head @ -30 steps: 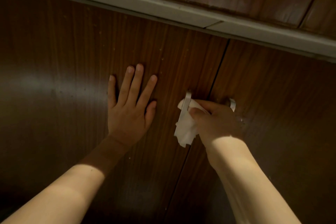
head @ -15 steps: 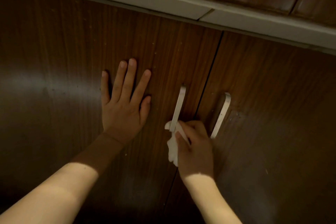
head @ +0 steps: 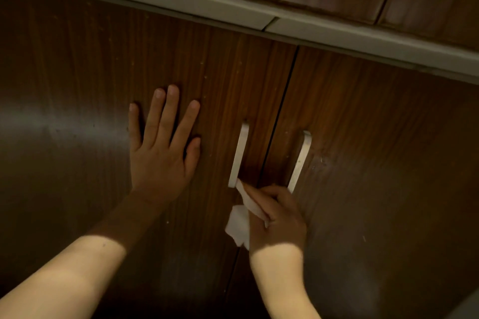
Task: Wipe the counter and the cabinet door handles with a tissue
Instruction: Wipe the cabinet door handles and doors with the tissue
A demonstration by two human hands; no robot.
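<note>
Two dark wooden cabinet doors meet at a seam in the middle. Each carries a pale metal bar handle: the left handle (head: 239, 154) and the right handle (head: 300, 160). My right hand (head: 278, 217) holds a crumpled white tissue (head: 241, 220) just below the bottom end of the left handle, with the tissue's tip touching that end. My left hand (head: 162, 147) lies flat with fingers spread on the left door (head: 77, 124), a little left of the handle.
A pale counter edge (head: 197, 8) runs across the top above the doors, with a joint in it near the middle. The right door (head: 388, 150) shows smears beside its handle. A grey shape fills the bottom right corner.
My right hand has slid the tissue down the left handle, from its top to below its bottom end. Both handles now show in full. My left hand has stayed flat on the door.
</note>
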